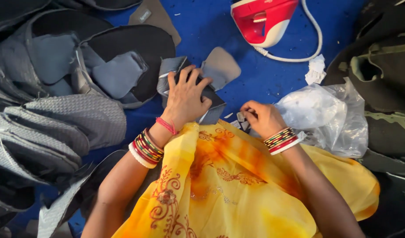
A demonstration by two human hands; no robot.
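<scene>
fabric work was under way on the blue desk (273, 79) — a step of pressing and positioning cut pieces, as far as could be judged. the left hand (185, 98) lay flat with fingers spread, palm down on a folded grey and dark fabric piece (211, 90) with a rounded flap (221, 65), pinning it against the desk just above the person's yellow and orange embroidered drape (220, 180). the right hand (262, 118) was curled with fingertips pinched together on a small pale grey scrap (241, 117), just beside the folded piece and touching the edge of a crumpled clear plastic bag (326, 117).

a stack of grey woven-textured cut panels (57, 128) sat to the left, dark shaped pieces with grey patches (118, 66) lay above it, and a red and white electric iron (262, 20) with a white cord (315, 39) rested well apart at the top. a small white paper scrap (316, 70) lay near the bag.

the next move likely called for holding the folded piece steady while the small scrap was brought to it — careful alignment rather than force.
</scene>
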